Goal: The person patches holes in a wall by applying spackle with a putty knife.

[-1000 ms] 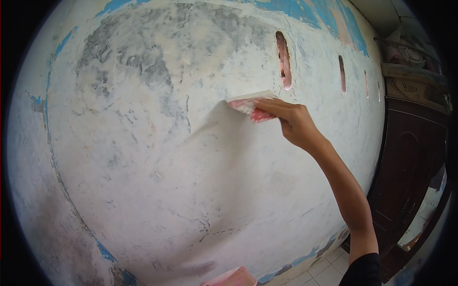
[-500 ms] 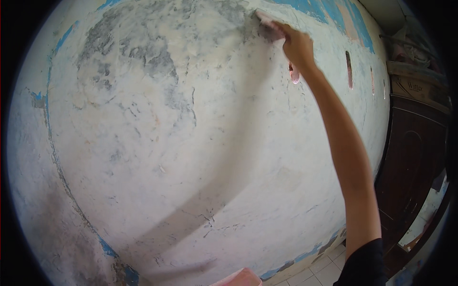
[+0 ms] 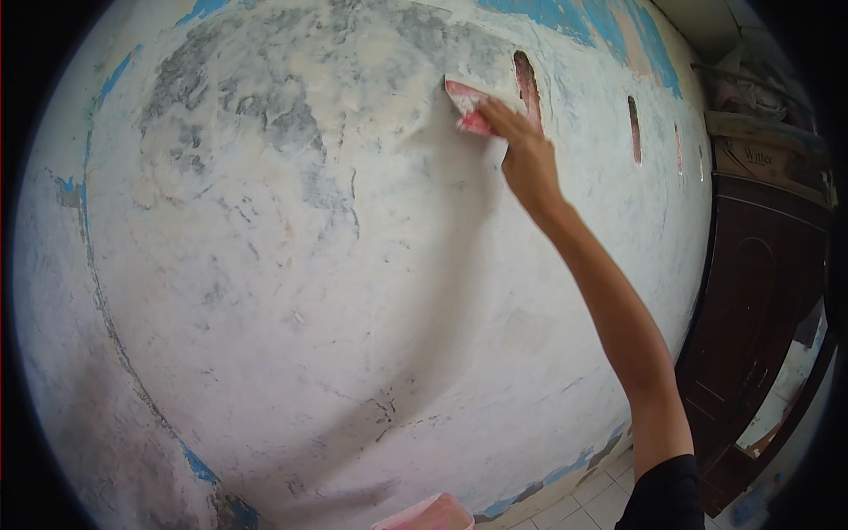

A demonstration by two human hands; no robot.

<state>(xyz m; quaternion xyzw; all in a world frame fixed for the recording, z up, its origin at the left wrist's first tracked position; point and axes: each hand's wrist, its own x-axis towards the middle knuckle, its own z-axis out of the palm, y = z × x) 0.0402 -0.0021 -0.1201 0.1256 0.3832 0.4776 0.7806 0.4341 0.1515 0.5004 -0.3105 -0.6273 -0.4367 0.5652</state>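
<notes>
My right hand (image 3: 530, 163) is up at the upper middle of the view, its fingers closed on a red putty spreader (image 3: 466, 97) smeared with white paste. The spreader's blade meets the wall (image 3: 309, 353), or nearly so, just left of a long upright slot (image 3: 527, 84) cut into the plaster. White filler covers much of the wall, with rough grey patches (image 3: 283, 106) showing at the upper left. At the bottom edge the rim of a pink container (image 3: 433, 514) with pale smears shows in part. My left hand is out of sight.
More narrow slots (image 3: 635, 131) run along the wall to the right. A dark wooden cabinet (image 3: 751, 256) stands at the right, with a cardboard box (image 3: 760, 163) on top. White floor tiles (image 3: 583, 508) show at the lower right. Blue paint (image 3: 574, 18) remains along the wall's top.
My right hand has moved down and slightly left with the spreader, uncovering the slot that it partly hid. The pink container appears slightly further left.
</notes>
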